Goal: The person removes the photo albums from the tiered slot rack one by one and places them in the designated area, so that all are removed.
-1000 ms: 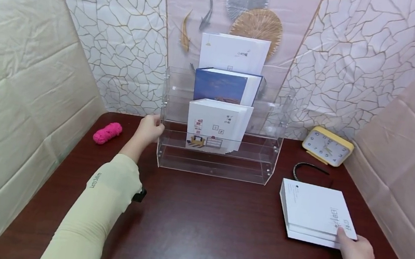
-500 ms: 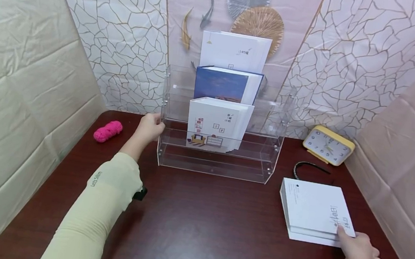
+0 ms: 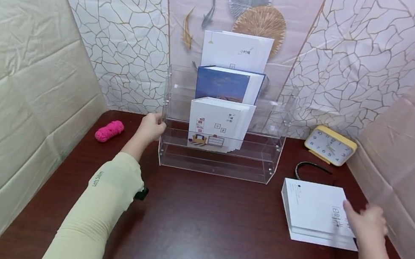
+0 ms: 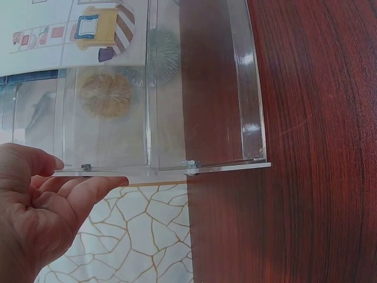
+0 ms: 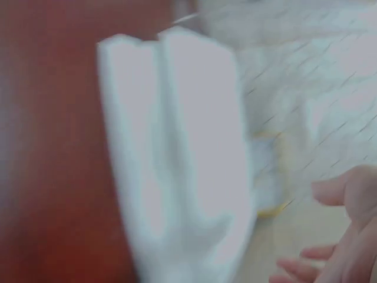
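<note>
My left hand (image 3: 150, 127) pinches the left side panel of a clear acrylic book rack (image 3: 214, 171), thumb on one face and fingers on the other, as the left wrist view shows. Three books stand in the rack's tiers: a white one (image 3: 254, 51) at the back, a blue-covered one (image 3: 220, 84) in the middle and a white illustrated one (image 3: 212, 119) in front. At the right, a thick white book (image 3: 310, 205) lies flat on the table. My right hand (image 3: 368, 225) is by its right edge, fingers spread and holding nothing; the right wrist view is blurred.
A yellow alarm clock (image 3: 330, 145) stands at the back right, with a dark headband (image 3: 299, 167) between it and the lying book. Pink yarn (image 3: 109, 131) lies at the left on the dark wooden table (image 3: 196, 226). Cloth walls enclose the table's sides and back.
My right hand has let go of the white book's near right corner and moved up and to the right. The book stays on the table. My left hand keeps its hold on the rack.
</note>
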Demonstrator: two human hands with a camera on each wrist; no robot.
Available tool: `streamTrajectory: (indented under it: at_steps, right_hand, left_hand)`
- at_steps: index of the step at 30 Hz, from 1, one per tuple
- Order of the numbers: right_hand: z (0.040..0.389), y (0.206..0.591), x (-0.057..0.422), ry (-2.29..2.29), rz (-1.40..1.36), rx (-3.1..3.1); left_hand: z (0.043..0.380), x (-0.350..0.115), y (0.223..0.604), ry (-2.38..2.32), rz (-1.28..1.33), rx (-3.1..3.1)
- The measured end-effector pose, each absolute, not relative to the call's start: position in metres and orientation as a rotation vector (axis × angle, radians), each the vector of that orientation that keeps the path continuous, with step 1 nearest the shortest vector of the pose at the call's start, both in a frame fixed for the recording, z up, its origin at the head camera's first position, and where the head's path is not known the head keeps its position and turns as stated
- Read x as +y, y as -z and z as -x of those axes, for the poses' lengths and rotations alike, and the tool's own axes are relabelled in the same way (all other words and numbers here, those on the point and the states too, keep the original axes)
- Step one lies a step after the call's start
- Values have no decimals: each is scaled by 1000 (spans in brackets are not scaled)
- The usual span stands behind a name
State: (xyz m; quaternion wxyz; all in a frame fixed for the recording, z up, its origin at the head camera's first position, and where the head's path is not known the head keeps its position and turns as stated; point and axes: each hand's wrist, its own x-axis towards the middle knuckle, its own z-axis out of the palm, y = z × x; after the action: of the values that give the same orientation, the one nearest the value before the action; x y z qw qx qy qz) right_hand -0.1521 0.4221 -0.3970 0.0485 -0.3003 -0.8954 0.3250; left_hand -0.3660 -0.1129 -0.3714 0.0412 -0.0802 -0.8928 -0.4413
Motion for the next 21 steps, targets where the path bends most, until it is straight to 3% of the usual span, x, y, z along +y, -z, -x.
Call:
streamTrajectory:
  at_steps: [10,14,21]
  right_hand:
    - [244,302,329,-1111,80,-2377]
    - [279,297,292,-1189,-150,-2393]
    - [315,314,250,-1315,-201,-2508]
  left_hand:
    - [368,-118,372,1348,229,-2721]
    - [369,-118,373,1371,223,-2714]
    - [369,-115,374,1382,228,-2728]
